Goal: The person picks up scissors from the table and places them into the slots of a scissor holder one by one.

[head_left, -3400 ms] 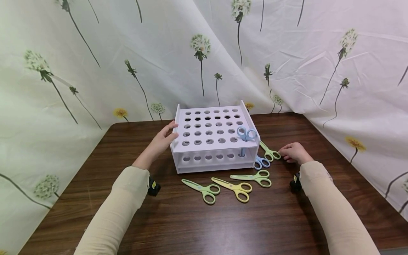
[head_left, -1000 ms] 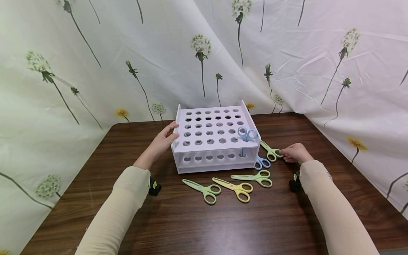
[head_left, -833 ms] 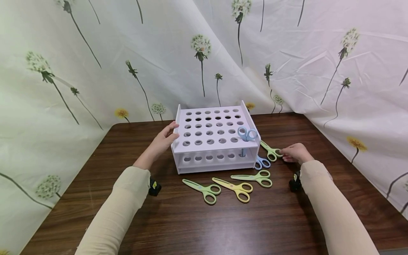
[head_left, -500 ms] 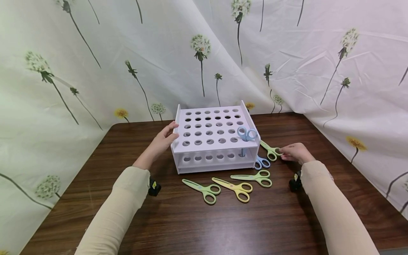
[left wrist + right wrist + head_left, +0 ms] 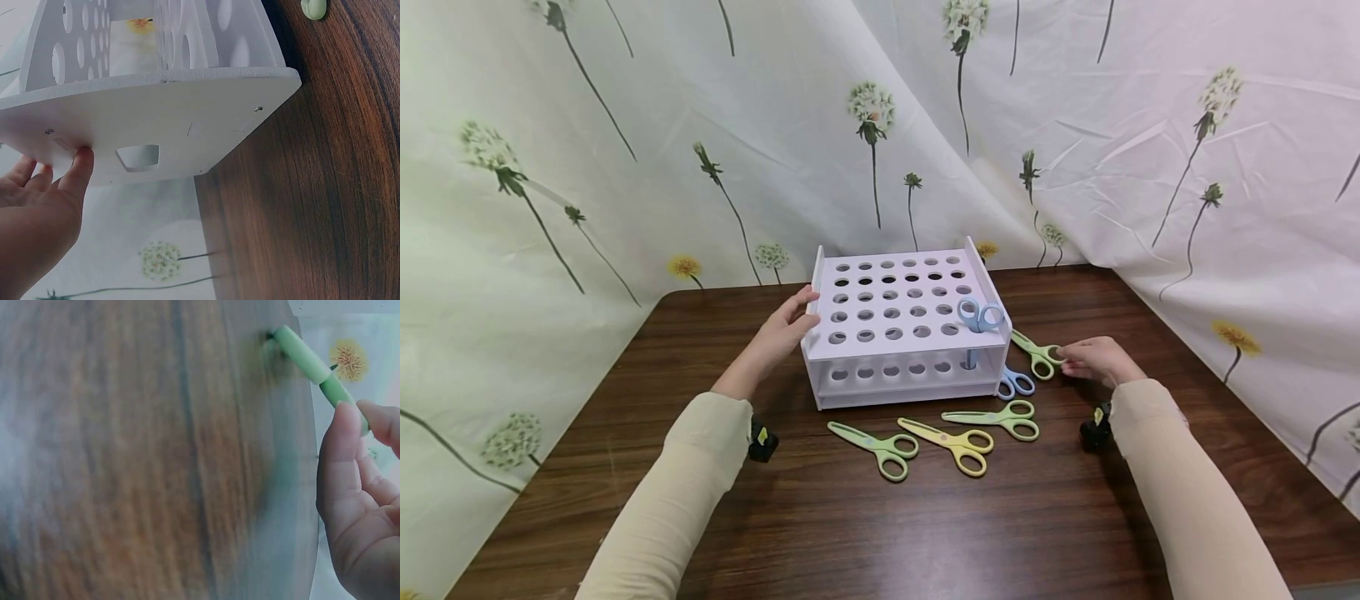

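A white rack (image 5: 904,302) with rows of round holes stands mid-table. Blue scissors (image 5: 979,315) sit in its front right hole, handles up. My left hand (image 5: 778,332) rests its fingertips against the rack's left side panel, also in the left wrist view, where the panel (image 5: 181,122) has a cut-out. At the rack's right, green scissors (image 5: 1037,354) lie with their handle toward my right hand (image 5: 1097,360). In the right wrist view, thumb and forefinger (image 5: 344,434) pinch the green scissors' handle (image 5: 303,356), seen edge-on. Their blade tips are hidden behind the rack.
In front of the rack lie left green scissors (image 5: 874,448), yellow scissors (image 5: 946,443) and other green scissors (image 5: 996,418). More blue scissors (image 5: 1015,383) poke out by the rack's front right corner. A flowered cloth (image 5: 737,125) hangs behind the dark wooden table (image 5: 865,542).
Since the earliest frame, the handle of the green scissors at the rack's right has shifted slightly back and right. My right wrist has turned a little; the left hand and rack stay put.
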`<act>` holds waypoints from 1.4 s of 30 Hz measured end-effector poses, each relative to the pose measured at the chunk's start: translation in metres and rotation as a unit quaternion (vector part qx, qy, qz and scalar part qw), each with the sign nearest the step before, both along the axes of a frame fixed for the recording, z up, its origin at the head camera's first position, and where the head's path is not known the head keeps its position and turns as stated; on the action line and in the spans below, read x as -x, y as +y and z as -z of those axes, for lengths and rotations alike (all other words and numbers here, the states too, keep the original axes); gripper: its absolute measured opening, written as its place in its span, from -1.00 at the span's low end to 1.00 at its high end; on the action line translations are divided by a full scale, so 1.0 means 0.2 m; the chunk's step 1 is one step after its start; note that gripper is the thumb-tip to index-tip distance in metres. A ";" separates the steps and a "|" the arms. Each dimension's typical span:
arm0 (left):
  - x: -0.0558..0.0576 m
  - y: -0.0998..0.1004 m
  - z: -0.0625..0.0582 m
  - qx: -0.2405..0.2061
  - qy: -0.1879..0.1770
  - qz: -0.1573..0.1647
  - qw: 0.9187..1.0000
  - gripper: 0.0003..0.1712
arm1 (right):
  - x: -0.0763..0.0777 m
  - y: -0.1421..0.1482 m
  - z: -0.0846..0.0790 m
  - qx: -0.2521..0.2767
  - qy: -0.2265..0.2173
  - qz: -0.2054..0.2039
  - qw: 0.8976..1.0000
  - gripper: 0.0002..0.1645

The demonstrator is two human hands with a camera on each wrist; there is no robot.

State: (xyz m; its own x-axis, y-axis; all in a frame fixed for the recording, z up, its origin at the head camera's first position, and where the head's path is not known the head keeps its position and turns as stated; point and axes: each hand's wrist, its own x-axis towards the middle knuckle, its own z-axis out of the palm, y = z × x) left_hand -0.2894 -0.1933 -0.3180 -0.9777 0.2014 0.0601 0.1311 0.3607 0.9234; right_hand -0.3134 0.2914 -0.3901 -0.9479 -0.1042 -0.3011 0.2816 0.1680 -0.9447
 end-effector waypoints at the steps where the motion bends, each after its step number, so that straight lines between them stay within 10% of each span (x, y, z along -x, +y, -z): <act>1: 0.01 0.00 0.01 0.002 0.002 -0.001 1.000 -0.44 | 0.00 0.00 0.00 0.003 0.002 0.000 1.000 -0.60; 42: 0.03 0.00 0.02 0.000 -0.002 -0.009 1.000 -0.45 | -0.03 -0.01 -0.16 0.082 0.133 0.102 0.982 -0.92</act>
State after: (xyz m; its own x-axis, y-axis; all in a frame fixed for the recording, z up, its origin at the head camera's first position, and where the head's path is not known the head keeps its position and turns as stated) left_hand -0.2947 -0.1941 -0.3224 -0.9813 0.1842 0.0558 0.1208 0.3635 0.9237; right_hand -0.3064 0.2890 -0.3574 -0.9969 0.0704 -0.0358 0.0339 -0.0271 -0.9991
